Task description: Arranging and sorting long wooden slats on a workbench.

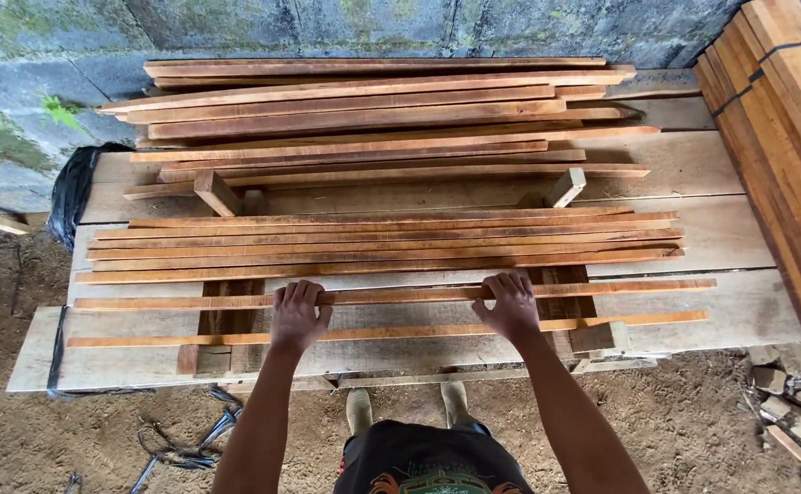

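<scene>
Near the front edge of the plank platform (730, 311) | left hand (298, 316) and right hand (513, 306) each gripping one long thin reddish wood strip (391, 295) | strip lies lengthwise, rough-sawn | second strip (391, 333) just in front.

Two hands (300, 316) (510, 306), two near slats (602, 286) (638, 319), two crosspieces (226, 316) (569, 316)

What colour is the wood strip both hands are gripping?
Reddish-orange brown, seen in the head view: the wood strip under the left hand and right hand.

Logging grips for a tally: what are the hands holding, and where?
Both the left hand and right hand grip one long thin reddish wooden slat along its middle stretch.
</scene>
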